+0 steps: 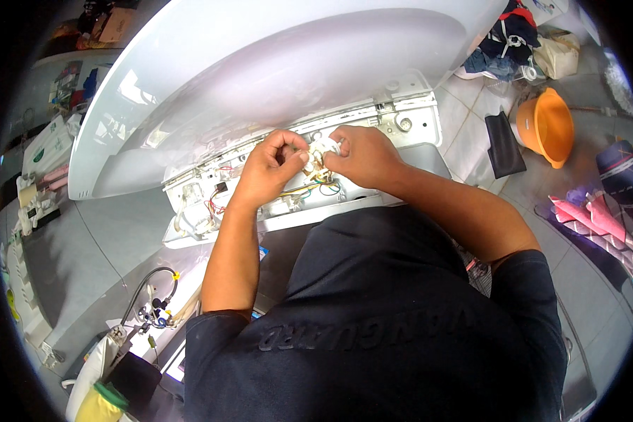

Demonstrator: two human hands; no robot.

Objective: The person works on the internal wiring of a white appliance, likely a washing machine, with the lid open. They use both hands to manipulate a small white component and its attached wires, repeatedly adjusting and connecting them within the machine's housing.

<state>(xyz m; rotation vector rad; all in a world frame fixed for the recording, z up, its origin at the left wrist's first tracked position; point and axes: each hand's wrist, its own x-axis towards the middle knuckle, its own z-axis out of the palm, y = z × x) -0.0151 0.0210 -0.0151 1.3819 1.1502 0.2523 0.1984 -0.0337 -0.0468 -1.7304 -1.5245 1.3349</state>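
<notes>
A long white appliance housing [264, 224] lies open in front of me, with wiring inside. My left hand [269, 169] is closed in a pinch, thumb and forefinger at the left side of a small white plastic part [323, 146]. From the right, my right hand [367, 156] grips the same part with curled fingers. Its exact kind is too small to tell. Below it, thin yellow, green and dark wires [308, 188] run along the housing. More red and white wires [213, 204] lie left of my left wrist.
Behind the housing rises a large glossy white panel [281, 77]. Rightward on the tiled floor are an orange basin [554, 130], a flat black item [505, 145] and pink striped fabric [601, 218]. A black hose [145, 283] with small fittings lies at lower left.
</notes>
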